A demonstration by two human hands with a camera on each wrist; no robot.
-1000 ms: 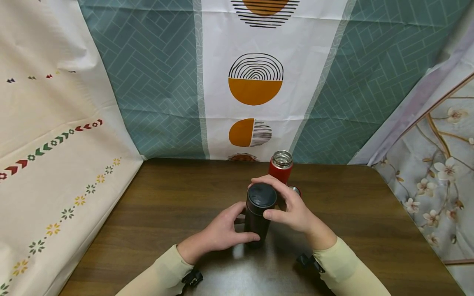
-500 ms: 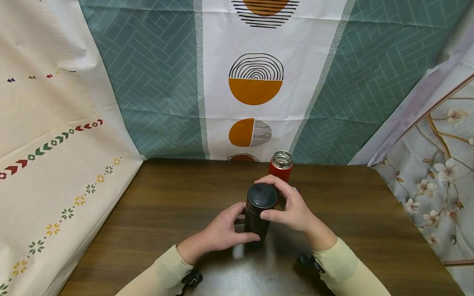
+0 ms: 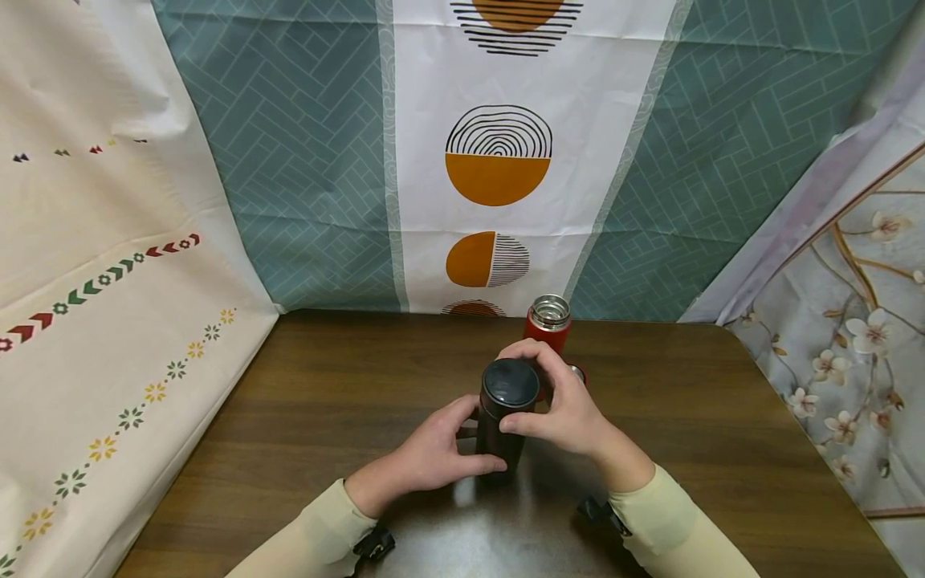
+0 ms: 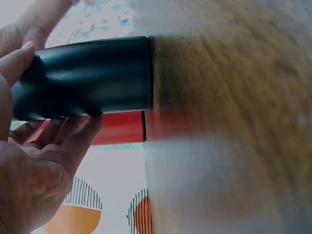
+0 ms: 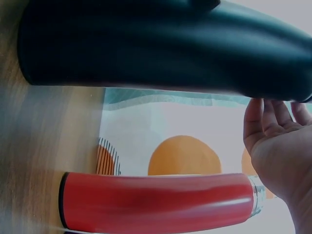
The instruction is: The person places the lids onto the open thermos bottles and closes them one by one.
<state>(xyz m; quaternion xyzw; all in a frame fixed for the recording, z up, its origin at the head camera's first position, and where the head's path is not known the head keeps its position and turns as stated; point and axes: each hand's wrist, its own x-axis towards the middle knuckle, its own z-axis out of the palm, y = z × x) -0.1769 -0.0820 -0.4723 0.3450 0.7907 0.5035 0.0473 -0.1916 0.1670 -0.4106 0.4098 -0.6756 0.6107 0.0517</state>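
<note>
A black thermos (image 3: 499, 441) stands upright on the wooden table in the head view, its round lid (image 3: 510, 384) on top. My left hand (image 3: 437, 453) grips the lower body, thumb on the near side and fingers behind it. Up at the lid, my right hand (image 3: 574, 413) holds on with its thumb in front and fingers curled round the far side. The right wrist view shows those fingertips touching the dark thermos (image 5: 146, 48) near its top. In the left wrist view, the base of the thermos (image 4: 97, 73) sits right at the tabletop.
Behind the right hand stands a red thermos (image 3: 547, 331) with its steel mouth uncovered. A small red-rimmed round piece (image 3: 579, 374) lies beside it, mostly hidden by the hand. Patterned cloth (image 3: 318, 177) hangs along the table's back edge.
My right thumb has slid left across the front of the black thermos while the right fingers shifted slightly right at the back. The left hand and both thermoses look unmoved.
</note>
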